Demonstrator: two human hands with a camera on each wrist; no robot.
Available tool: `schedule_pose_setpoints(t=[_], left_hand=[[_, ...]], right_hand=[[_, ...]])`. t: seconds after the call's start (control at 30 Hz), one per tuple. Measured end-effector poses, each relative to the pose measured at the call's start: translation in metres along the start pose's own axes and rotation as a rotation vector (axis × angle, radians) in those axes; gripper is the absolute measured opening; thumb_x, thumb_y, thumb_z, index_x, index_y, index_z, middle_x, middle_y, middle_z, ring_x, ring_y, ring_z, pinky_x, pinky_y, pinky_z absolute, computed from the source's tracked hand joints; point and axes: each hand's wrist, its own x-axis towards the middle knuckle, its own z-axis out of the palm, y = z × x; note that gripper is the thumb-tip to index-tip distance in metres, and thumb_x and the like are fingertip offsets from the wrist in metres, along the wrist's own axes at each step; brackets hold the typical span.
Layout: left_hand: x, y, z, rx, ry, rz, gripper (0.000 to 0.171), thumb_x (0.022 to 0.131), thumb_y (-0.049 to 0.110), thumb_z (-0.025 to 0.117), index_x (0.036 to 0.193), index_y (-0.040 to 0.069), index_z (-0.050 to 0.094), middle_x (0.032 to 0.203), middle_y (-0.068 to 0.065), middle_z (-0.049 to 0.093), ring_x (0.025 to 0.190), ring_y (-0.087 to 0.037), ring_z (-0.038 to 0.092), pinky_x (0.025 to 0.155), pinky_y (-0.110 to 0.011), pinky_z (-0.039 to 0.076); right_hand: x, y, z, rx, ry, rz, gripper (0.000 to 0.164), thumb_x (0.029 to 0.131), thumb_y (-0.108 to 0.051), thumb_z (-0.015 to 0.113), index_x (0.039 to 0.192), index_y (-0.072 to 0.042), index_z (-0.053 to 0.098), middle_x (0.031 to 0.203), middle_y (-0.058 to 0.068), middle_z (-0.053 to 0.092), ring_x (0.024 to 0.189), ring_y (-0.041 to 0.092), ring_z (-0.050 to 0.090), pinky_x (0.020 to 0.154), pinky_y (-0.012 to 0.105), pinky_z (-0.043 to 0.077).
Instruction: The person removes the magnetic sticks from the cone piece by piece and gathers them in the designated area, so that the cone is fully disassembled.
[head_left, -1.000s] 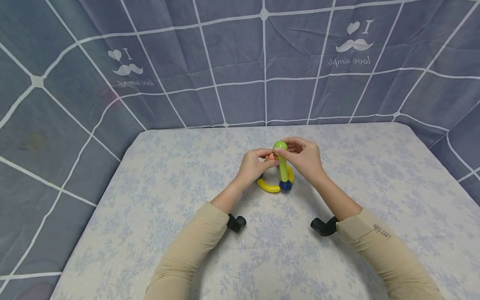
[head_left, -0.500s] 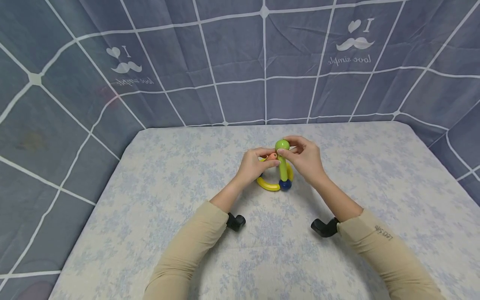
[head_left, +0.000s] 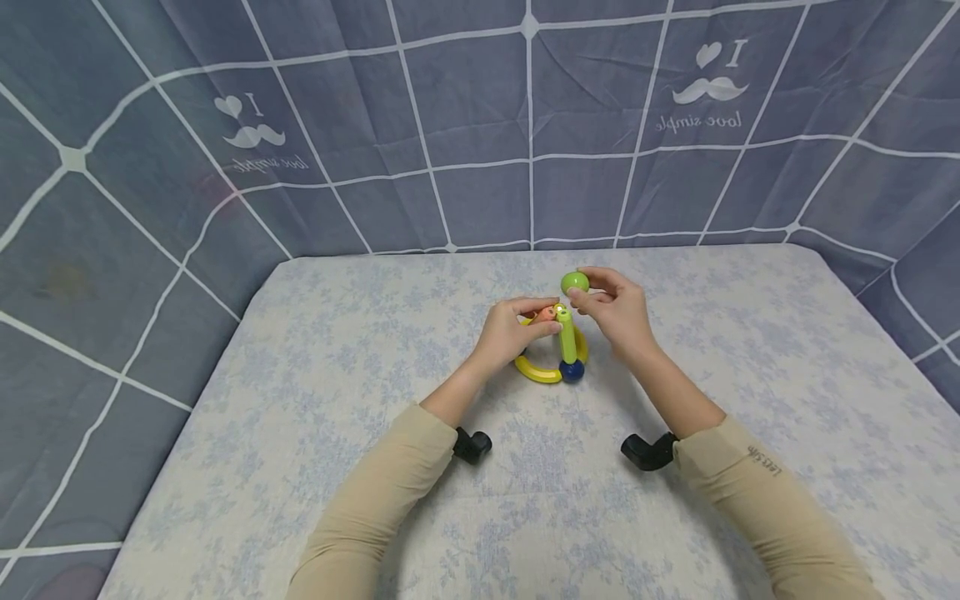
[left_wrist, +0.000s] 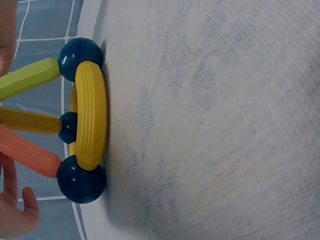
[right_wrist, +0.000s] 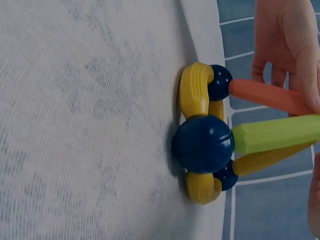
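Observation:
A toy frame of magnetic building rods and balls stands on the table. Its base is a ring of curved yellow pieces (head_left: 538,375) joined by dark blue balls (right_wrist: 202,144). From these balls a green rod (head_left: 567,337), an orange rod (left_wrist: 30,151) and a yellow rod (left_wrist: 32,120) lean inward to meet at the top. My left hand (head_left: 504,335) pinches the rods together near their upper ends, thumb on the near side. Up and to the right of those ends, my right hand (head_left: 618,317) holds a green ball (head_left: 574,282) between thumb and fingers, apart from the rods.
A pale flowered cloth (head_left: 360,333) covers the table. Black curved pieces (head_left: 472,447) stick out at both sleeve cuffs. Behind the table's far edge hangs a blue-grey curtain (head_left: 480,125) with white lines.
The right hand has lifted the green ball off the rod tops, up and to the right, baring the green rod's end. The left hand has stayed at the rods.

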Motion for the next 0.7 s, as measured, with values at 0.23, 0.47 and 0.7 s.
schedule_pose_setpoints(t=[0.23,0.47,0.7], left_hand=[[0.0,0.001,-0.001,0.003,-0.002,-0.011,0.039,0.08,0.017,0.075,0.117,0.008,0.067,0.108,-0.005,0.067,0.094,-0.016,0.057,0.071,-0.022,0.047],[0.001,0.002,-0.002,0.007,-0.011,-0.045,0.039,0.08,0.018,0.075,0.117,0.011,0.067,0.106,-0.003,0.066,0.093,-0.015,0.056,0.067,-0.022,0.047],[0.0,0.002,-0.003,-0.008,-0.028,-0.058,0.041,0.081,0.018,0.075,0.119,0.009,0.065,0.109,-0.004,0.065,0.095,-0.016,0.055,0.068,-0.023,0.048]], right_hand=[[0.005,0.005,-0.014,0.052,0.014,0.035,0.045,0.087,-0.01,0.066,0.126,0.006,0.051,0.099,-0.001,0.058,0.075,0.003,0.063,0.072,0.019,0.052],[0.009,0.011,-0.032,-0.002,0.041,0.054,0.047,0.087,-0.011,0.067,0.129,0.004,0.05,0.1,-0.006,0.056,0.075,0.001,0.06,0.073,0.017,0.051],[0.012,0.018,-0.053,-0.093,0.058,0.056,0.047,0.086,-0.014,0.068,0.128,-0.001,0.053,0.099,-0.011,0.056,0.079,0.002,0.057,0.073,0.016,0.05]])
